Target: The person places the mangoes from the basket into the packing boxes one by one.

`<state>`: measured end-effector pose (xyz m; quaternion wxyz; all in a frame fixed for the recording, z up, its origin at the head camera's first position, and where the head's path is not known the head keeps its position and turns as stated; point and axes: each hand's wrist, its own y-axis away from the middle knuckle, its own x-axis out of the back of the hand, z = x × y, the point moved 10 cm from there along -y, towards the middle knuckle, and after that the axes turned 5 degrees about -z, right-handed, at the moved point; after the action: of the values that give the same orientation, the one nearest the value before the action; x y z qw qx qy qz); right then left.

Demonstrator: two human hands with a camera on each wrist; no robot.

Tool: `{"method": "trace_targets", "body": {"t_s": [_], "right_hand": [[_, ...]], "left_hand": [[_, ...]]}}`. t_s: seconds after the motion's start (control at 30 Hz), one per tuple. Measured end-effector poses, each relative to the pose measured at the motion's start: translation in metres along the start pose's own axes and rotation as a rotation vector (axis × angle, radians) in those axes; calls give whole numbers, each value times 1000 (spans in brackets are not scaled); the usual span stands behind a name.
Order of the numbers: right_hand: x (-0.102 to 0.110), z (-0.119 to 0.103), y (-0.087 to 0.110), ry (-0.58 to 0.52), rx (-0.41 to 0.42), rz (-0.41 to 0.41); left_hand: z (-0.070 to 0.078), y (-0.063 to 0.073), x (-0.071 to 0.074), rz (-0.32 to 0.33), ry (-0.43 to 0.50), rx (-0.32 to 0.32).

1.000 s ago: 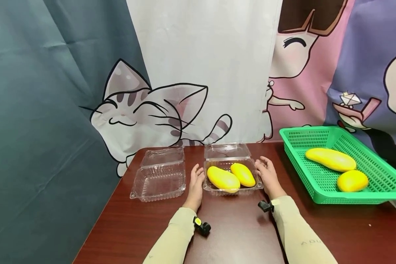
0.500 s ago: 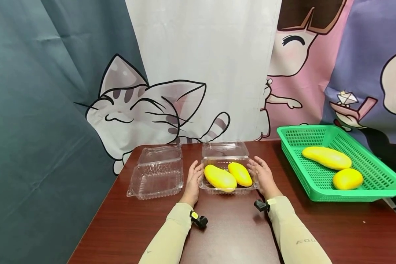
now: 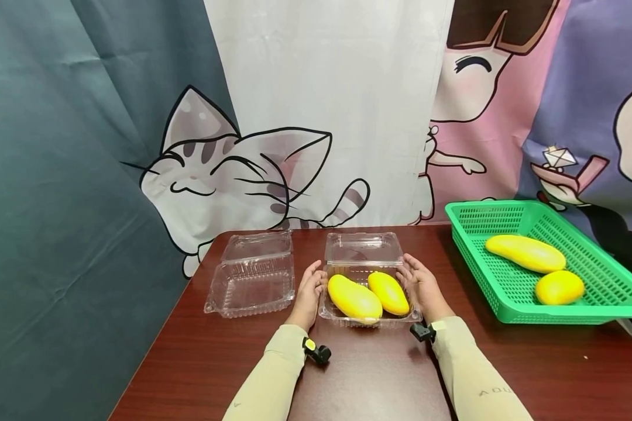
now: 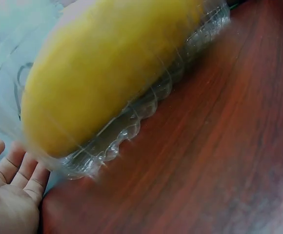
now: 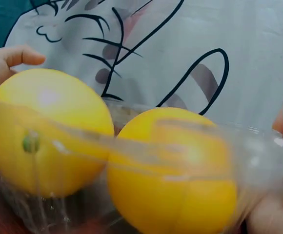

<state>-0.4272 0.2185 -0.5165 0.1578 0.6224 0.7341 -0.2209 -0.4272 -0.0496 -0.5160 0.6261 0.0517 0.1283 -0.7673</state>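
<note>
Two yellow mangoes, a larger one (image 3: 354,299) and a smaller one (image 3: 388,293), lie in a clear plastic clamshell box (image 3: 342,320) with its lid (image 3: 363,248) folded back. At the box's left side is my left hand (image 3: 308,295), its fingers extended along the wall; the left wrist view shows these fingers (image 4: 22,173) at a lower corner. Opposite it, my right hand (image 3: 423,289) has spread fingers against the right side wall. In the right wrist view both mangoes (image 5: 49,131) show through the blurred plastic, with part of my right hand at the right edge.
Left of my left hand, a second clear clamshell box (image 3: 253,289) stands with its lid up and nothing inside. On the right, a green basket (image 3: 505,313) holds two more yellow mangoes (image 3: 526,254). A printed curtain (image 3: 374,105) hangs behind the brown table (image 3: 368,374).
The box with its two mangoes has slid toward me between my hands. My right hand has come slightly nearer too; the other box and the basket stay in place.
</note>
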Motion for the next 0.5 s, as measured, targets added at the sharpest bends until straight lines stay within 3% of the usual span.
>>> {"method": "trace_targets", "body": {"t_s": [0.3,0.5], "right_hand": [[-1,1,2,-17,-25,-52],[-6,0,2,-79,-52,-58]], "left_hand": [[-3,1,4,69,-75,56],[-6,-2,2,57,-37,105]]}}
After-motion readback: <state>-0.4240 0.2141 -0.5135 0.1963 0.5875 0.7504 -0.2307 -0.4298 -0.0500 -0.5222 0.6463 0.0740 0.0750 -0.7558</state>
